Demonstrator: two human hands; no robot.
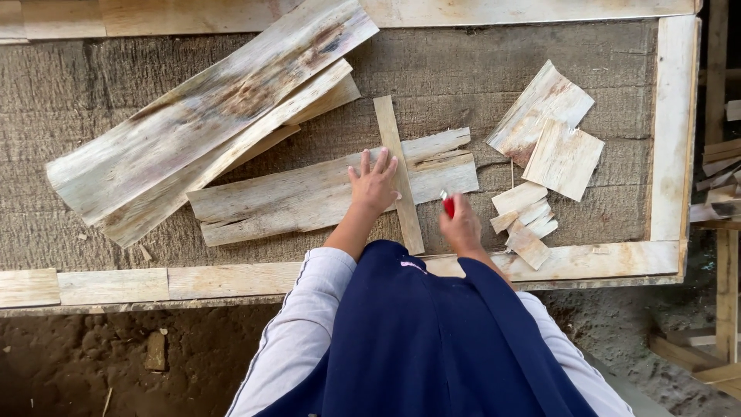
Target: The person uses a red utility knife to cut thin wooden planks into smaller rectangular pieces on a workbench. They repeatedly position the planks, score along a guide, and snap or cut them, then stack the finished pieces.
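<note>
A pale wooden frame [668,131] borders a rough grey work surface [69,100]; every place below is given from the veneer sheet [309,197] lying across the middle of that surface.

Up and to the left of this sheet lies a stack of long veneer sheets [208,116], slanting from lower left to upper right, stained brown in patches, their lower edge close to the sheet's left end. Below the sheet's left end, small wood chips [144,252] rest on the grey surface near the frame's lower rail.

The left hand [373,185] presses flat on the right half of the sheet, fingers spread wide, holding nothing. Just under its fingertips a narrow wooden strip [399,174] lies across the sheet, almost upright, reaching past both its upper and lower edges.

Just right of the strip, off the sheet's right end, the right hand [461,228] is closed around a small red tool [448,205]; only its red tip shows, and what kind of tool it is cannot be told.

Further right sit small cut veneer pieces [525,220] in a loose heap, and above them two larger squarish veneer pieces [552,127] overlap, near the frame's right rail.
</note>
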